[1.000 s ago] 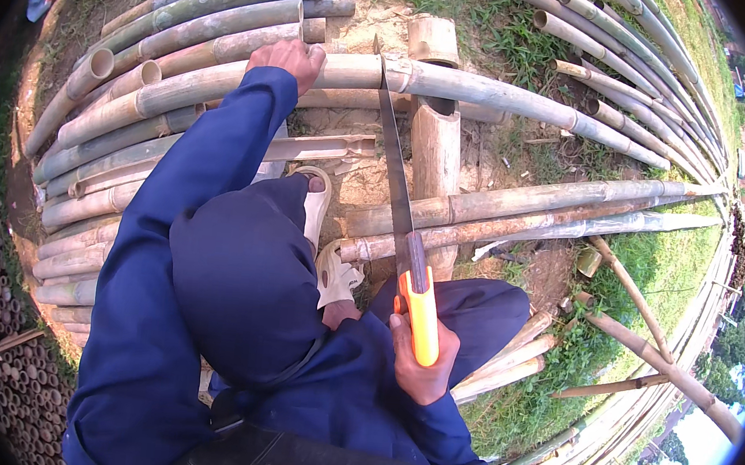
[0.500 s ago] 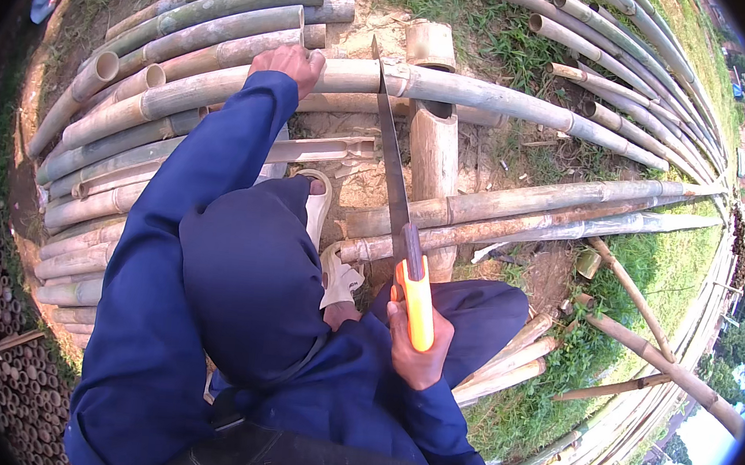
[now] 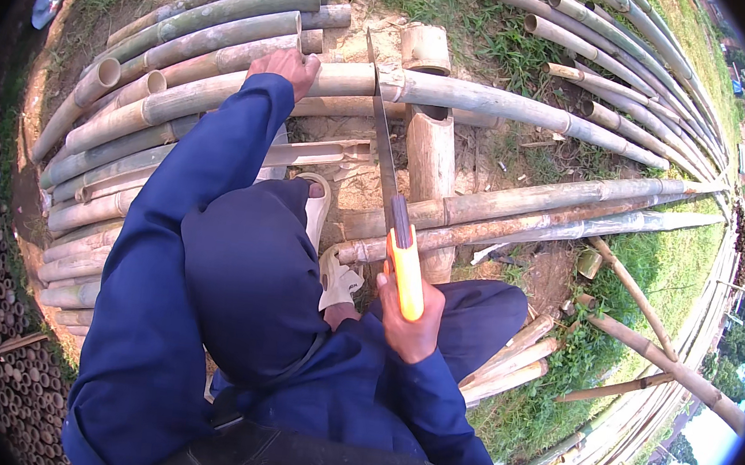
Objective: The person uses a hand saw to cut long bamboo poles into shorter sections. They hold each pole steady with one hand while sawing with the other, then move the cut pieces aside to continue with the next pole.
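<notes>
A long bamboo pole (image 3: 508, 103) runs left to right across a thicker bamboo piece (image 3: 432, 154) that lies crosswise beneath it. On the pole's left part, my left hand (image 3: 287, 72) is closed and presses against it, its fingers partly hidden. My right hand (image 3: 411, 323) grips the orange and dark handle of a handsaw (image 3: 387, 150). The saw's long blade lies across the pole beside a pale joint, just right of my left hand. Its tip sticks out past the pole's far side.
Bamboo poles (image 3: 233, 8) lie in rows at the left, and more poles (image 3: 618, 55) at the far right. Near my feet are two poles (image 3: 535, 202) and a split bamboo length (image 3: 326, 151). Slanted bamboo props (image 3: 646, 345) stand on the grass at right.
My right hand has pushed the saw slightly forward and to the left, so its tip reaches farther past the pole. My left hand stays on the bamboo pole.
</notes>
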`<action>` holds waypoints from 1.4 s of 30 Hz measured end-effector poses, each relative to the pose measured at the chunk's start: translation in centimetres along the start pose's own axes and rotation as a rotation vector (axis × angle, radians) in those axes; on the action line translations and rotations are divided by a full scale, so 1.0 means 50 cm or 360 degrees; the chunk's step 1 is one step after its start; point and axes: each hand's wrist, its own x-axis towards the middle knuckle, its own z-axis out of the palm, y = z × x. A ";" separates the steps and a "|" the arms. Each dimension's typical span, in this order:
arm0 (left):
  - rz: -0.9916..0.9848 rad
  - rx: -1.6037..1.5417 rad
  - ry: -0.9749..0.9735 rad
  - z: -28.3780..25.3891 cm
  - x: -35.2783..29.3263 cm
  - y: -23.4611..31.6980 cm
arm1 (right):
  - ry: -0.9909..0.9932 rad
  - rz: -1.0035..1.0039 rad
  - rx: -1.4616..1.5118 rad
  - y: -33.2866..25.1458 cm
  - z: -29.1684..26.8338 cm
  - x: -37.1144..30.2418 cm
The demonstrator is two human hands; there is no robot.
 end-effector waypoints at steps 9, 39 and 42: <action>0.0140 0.0116 -0.0025 -0.006 0.016 0.015 | 0.0088 -0.0407 -0.0077 -0.030 0.006 0.166; -0.0222 0.0070 0.0480 -0.055 -0.244 -0.558 | 0.0314 -0.0310 0.0151 -0.044 -0.160 -0.032; -0.0030 0.0114 0.0835 -0.013 -0.310 -0.490 | 0.0290 -0.0357 0.0182 -0.053 -0.168 -0.048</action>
